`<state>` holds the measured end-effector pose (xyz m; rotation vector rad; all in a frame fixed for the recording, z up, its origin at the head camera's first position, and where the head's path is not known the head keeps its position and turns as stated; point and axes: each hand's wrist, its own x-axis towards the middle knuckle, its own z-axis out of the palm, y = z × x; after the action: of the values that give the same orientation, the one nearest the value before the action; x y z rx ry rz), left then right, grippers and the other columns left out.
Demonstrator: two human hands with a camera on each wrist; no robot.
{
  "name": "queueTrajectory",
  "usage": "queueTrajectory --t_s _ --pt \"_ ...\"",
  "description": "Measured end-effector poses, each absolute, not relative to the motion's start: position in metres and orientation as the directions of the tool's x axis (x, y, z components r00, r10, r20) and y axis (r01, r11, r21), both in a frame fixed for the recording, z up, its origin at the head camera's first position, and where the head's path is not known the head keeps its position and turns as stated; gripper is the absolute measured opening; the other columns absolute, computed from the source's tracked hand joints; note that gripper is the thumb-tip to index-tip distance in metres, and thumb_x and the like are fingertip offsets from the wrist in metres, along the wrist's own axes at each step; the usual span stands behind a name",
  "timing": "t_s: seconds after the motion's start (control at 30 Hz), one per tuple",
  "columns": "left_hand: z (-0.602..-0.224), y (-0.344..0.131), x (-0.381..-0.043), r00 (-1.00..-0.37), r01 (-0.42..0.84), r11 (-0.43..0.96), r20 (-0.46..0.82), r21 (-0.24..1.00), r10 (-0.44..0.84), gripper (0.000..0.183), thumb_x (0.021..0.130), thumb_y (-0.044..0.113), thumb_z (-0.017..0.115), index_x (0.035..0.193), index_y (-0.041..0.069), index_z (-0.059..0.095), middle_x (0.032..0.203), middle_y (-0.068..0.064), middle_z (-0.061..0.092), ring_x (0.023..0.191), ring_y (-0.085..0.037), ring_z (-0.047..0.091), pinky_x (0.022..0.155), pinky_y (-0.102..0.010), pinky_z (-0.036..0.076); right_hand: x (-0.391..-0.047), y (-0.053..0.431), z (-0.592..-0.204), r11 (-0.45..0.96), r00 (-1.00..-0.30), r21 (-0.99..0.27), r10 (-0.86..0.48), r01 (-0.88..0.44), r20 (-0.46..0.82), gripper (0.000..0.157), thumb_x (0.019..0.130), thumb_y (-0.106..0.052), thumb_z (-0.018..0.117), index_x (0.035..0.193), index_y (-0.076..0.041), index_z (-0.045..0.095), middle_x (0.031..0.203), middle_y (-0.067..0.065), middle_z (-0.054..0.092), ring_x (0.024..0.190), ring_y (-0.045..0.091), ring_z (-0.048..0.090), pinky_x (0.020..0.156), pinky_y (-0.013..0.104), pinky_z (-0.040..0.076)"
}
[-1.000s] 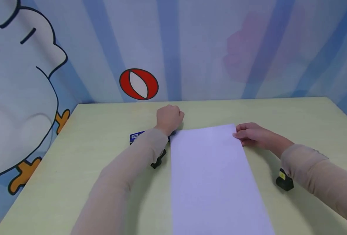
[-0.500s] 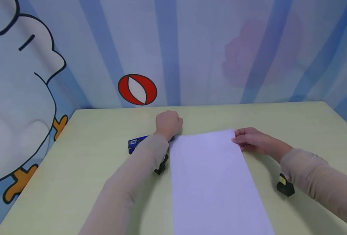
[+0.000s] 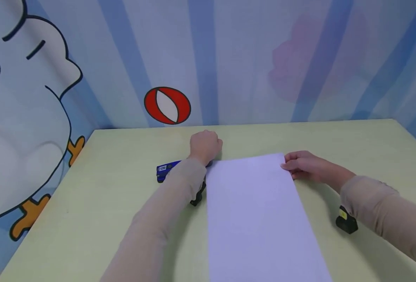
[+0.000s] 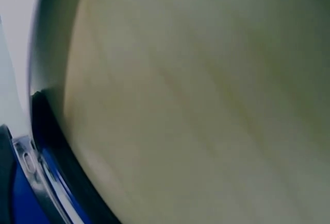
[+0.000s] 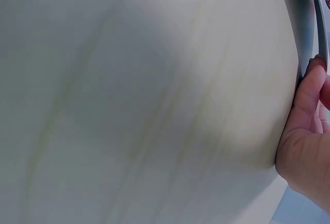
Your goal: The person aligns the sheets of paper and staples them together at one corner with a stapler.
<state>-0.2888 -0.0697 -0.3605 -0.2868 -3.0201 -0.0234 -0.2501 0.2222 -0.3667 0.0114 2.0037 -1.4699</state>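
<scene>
A blue-and-black stapler (image 3: pixel 165 169) lies at the far left corner of a long white paper (image 3: pixel 257 215), partly covered by the left forearm. My left hand (image 3: pixel 205 147), fingers curled, grips it from above. In the left wrist view the stapler (image 4: pixel 33 188) shows its metal part at the lower left, with the paper's edge right at its mouth; the hand itself is out of that view. My right hand (image 3: pixel 304 166) pinches the paper's far right corner between thumb and fingers. In the right wrist view this hand (image 5: pixel 304 149) holds the sheet's raised edge.
The pale yellow tabletop (image 3: pixel 88 219) runs back to a blue striped wall (image 3: pixel 243 58) with a printed red-and-white ball (image 3: pixel 167 105). A large cartoon figure (image 3: pixel 21 137) covers the left wall. Small black cameras (image 3: pixel 347 224) hang under the wrists.
The head view shifts slightly. Both hands keep their places on the stapler and the paper; the left forearm has moved slightly to the right.
</scene>
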Motion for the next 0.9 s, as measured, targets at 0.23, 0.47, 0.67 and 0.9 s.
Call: queueTrajectory --t_s 0.23,0.47,0.67,0.9 --pt "-0.356 -0.072 -0.293 -0.973 0.204 0.979 0.105 -0.008 0.204 0.043 0.094 0.025 0.044 0.053 0.014 0.042 0.049 0.002 0.033 0.05 -0.017 0.05 0.045 -0.029 0.04 -0.249 0.218 -0.364 0.35 -0.8 -0.863 -0.355 0.366 -0.483 0.011 0.093 -0.011 0.055 0.094 -0.005 0.046 0.07 -0.005 0.053 0.057 0.005 0.052 0.057 0.019 0.047" --pt "-0.358 -0.078 -0.292 -0.971 0.219 0.975 0.104 0.035 0.214 0.043 0.093 0.025 0.044 0.052 0.014 0.039 0.05 0.003 0.032 0.049 -0.017 0.047 0.045 -0.03 0.039 -0.25 0.213 -0.366 0.343 -0.808 -0.867 -0.349 0.361 -0.475 0.011 0.092 -0.011 0.056 0.094 -0.005 0.046 0.07 -0.004 0.052 0.056 0.005 0.05 0.056 0.018 0.046" --pt "-0.361 -0.083 -0.289 -0.973 0.22 0.972 0.095 0.085 0.212 0.043 0.093 0.025 0.044 0.052 0.014 0.041 0.05 0.002 0.035 0.051 -0.018 0.05 0.047 -0.032 0.041 -0.248 0.209 -0.365 0.367 -0.805 -0.859 -0.347 0.356 -0.482 0.015 0.093 -0.011 0.056 0.098 -0.003 0.045 0.071 -0.004 0.052 0.058 0.006 0.051 0.057 0.019 0.047" --pt "-0.355 -0.081 -0.288 -0.976 0.213 0.973 0.065 0.087 0.208 0.042 0.094 0.026 0.044 0.055 0.013 0.047 0.051 0.001 0.035 0.053 -0.018 0.05 0.049 -0.03 0.04 -0.246 0.21 -0.36 0.363 -0.815 -0.866 -0.343 0.344 -0.467 0.014 0.093 -0.012 0.056 0.098 -0.004 0.045 0.071 -0.004 0.053 0.057 0.005 0.051 0.057 0.018 0.046"
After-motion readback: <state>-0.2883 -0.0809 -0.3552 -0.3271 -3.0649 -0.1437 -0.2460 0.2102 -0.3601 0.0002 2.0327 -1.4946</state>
